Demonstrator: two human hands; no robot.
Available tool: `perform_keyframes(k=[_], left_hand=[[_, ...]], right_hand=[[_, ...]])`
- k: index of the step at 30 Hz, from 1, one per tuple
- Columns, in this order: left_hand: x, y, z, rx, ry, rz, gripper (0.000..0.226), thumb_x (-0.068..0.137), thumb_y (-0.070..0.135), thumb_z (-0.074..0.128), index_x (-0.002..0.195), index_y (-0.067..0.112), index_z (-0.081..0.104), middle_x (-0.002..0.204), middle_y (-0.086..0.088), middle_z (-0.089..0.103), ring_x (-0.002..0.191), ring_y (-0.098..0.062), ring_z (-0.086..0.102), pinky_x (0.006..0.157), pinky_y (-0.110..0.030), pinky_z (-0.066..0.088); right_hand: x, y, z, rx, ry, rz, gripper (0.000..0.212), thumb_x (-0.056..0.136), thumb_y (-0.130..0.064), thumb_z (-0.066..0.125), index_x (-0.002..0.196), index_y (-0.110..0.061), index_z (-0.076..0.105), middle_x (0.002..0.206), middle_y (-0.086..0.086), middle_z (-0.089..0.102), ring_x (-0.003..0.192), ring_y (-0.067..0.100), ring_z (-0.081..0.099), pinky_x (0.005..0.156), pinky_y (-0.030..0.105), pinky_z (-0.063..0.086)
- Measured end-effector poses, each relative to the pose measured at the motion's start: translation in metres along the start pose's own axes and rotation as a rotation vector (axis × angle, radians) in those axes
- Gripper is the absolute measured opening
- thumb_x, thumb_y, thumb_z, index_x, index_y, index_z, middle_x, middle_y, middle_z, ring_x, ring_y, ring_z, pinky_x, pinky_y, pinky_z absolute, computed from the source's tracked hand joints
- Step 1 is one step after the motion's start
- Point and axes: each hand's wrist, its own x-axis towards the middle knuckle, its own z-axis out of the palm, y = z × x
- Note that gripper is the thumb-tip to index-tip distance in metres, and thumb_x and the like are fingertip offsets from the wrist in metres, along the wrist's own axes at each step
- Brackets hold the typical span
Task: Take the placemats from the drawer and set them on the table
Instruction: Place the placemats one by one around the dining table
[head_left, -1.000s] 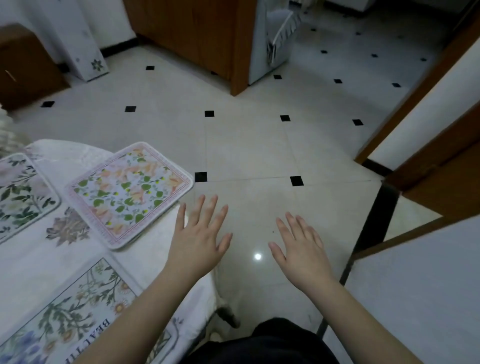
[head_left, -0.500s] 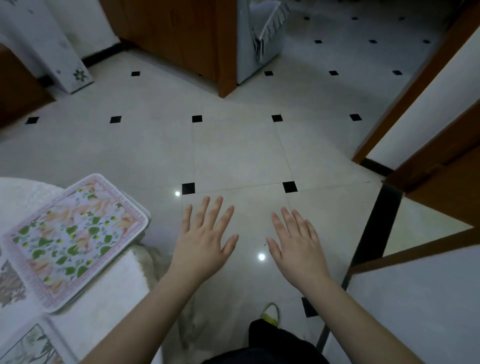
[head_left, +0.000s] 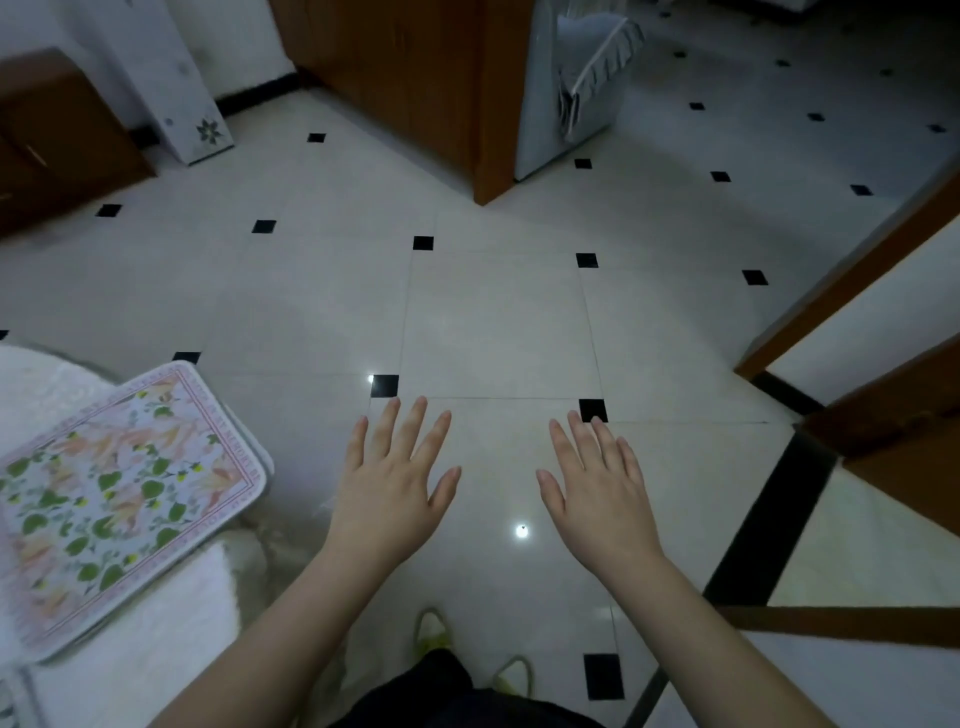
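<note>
With the floral placemat (head_left: 122, 506) lying flat at the tabletop (head_left: 156, 660) edge and both the left hand (head_left: 395, 483) and right hand (head_left: 597, 493) empty, fingers spread over the floor, the sensible move is probably checking the drawer, out of view, for more.

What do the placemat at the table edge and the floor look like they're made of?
Placemat: looks like a stiff, flat board with a printed floral face and rounded corners; core unclear. Floor: glossy pale tile with small black inset squares; it mirrors ceiling lights.
</note>
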Motion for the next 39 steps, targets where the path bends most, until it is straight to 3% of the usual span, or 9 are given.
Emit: perform_keyframes(k=[7, 9, 13, 17, 20, 27, 29, 34, 39], left_hand=[[0.042, -0.046, 0.004, -0.045, -0.008, -0.08, 0.067, 0.097, 0.057, 0.022, 0.151, 0.023, 0.04, 0.156, -0.009, 0.039, 0.145, -0.033, 0.035, 0.118, -0.054, 0.027], [0.058, -0.068, 0.007, -0.074, -0.019, -0.105, 0.067, 0.097, 0.058, 0.021, 0.153, 0.024, 0.037, 0.158, -0.008, 0.037, 0.146, -0.032, 0.033, 0.118, -0.053, 0.023], [0.082, -0.116, 0.014, -0.114, -0.077, -0.093, 0.073, 0.092, 0.066, 0.009, 0.158, 0.033, 0.013, 0.165, -0.001, 0.016, 0.153, -0.025, 0.01, 0.123, -0.049, 0.004], [0.103, -0.15, 0.008, -0.053, -0.041, -0.128, 0.069, 0.095, 0.059, 0.02, 0.154, 0.026, 0.036, 0.158, -0.004, 0.037, 0.148, -0.028, 0.031, 0.12, -0.051, 0.017], [0.117, -0.175, 0.006, -0.039, -0.005, -0.164, 0.065, 0.096, 0.056, 0.027, 0.148, 0.023, 0.046, 0.154, -0.007, 0.045, 0.142, -0.03, 0.041, 0.115, -0.049, 0.015], [0.141, -0.215, 0.013, -0.088, -0.011, -0.348, 0.067, 0.097, 0.056, 0.019, 0.153, 0.024, 0.038, 0.158, -0.006, 0.037, 0.147, -0.029, 0.032, 0.119, -0.05, 0.018], [0.15, -0.224, 0.015, -0.077, 0.004, -0.398, 0.066, 0.099, 0.056, 0.017, 0.15, 0.023, 0.043, 0.155, -0.007, 0.042, 0.143, -0.031, 0.039, 0.118, -0.05, 0.02], [0.178, -0.24, 0.015, -0.084, 0.054, -0.545, 0.061, 0.098, 0.052, 0.03, 0.151, 0.024, 0.042, 0.158, -0.005, 0.038, 0.144, -0.029, 0.038, 0.115, -0.052, 0.031], [0.196, -0.245, 0.007, -0.028, 0.041, -0.729, 0.058, 0.098, 0.049, 0.032, 0.146, 0.024, 0.049, 0.155, -0.006, 0.043, 0.142, -0.03, 0.042, 0.113, -0.048, 0.023]], right_hand=[[0.073, -0.035, 0.0, -0.026, 0.023, -0.09, 0.06, 0.095, -0.046, 0.03, 0.142, -0.016, 0.049, 0.148, 0.007, 0.047, 0.137, 0.029, 0.042, 0.113, 0.041, 0.021], [0.101, -0.052, 0.0, -0.033, 0.018, -0.118, 0.061, 0.095, -0.047, 0.027, 0.144, -0.017, 0.047, 0.15, 0.006, 0.044, 0.139, 0.028, 0.039, 0.116, 0.043, 0.024], [0.152, -0.09, -0.002, -0.062, -0.007, -0.203, 0.064, 0.096, -0.049, 0.02, 0.149, -0.019, 0.038, 0.155, 0.004, 0.036, 0.144, 0.027, 0.031, 0.117, 0.043, 0.02], [0.188, -0.121, -0.004, -0.091, 0.009, -0.252, 0.062, 0.096, -0.047, 0.024, 0.146, -0.018, 0.044, 0.151, 0.005, 0.042, 0.14, 0.027, 0.039, 0.114, 0.043, 0.025], [0.215, -0.142, -0.002, -0.097, -0.007, -0.304, 0.06, 0.095, -0.046, 0.026, 0.144, -0.017, 0.047, 0.149, 0.005, 0.046, 0.137, 0.027, 0.042, 0.112, 0.044, 0.029], [0.287, -0.184, -0.002, -0.097, -0.01, -0.459, 0.06, 0.095, -0.046, 0.028, 0.143, -0.017, 0.047, 0.148, 0.005, 0.046, 0.137, 0.028, 0.043, 0.112, 0.044, 0.03], [0.31, -0.195, 0.0, -0.094, -0.018, -0.52, 0.06, 0.095, -0.046, 0.026, 0.145, -0.018, 0.045, 0.15, 0.005, 0.044, 0.138, 0.027, 0.041, 0.113, 0.043, 0.026], [0.382, -0.218, 0.004, -0.031, -0.054, -0.682, 0.064, 0.096, -0.049, 0.018, 0.15, -0.019, 0.036, 0.156, 0.003, 0.034, 0.145, 0.026, 0.029, 0.117, 0.043, 0.02], [0.446, -0.243, -0.002, -0.023, -0.095, -0.861, 0.063, 0.096, -0.047, 0.021, 0.149, -0.017, 0.038, 0.155, 0.005, 0.037, 0.143, 0.027, 0.031, 0.115, 0.045, 0.025]])
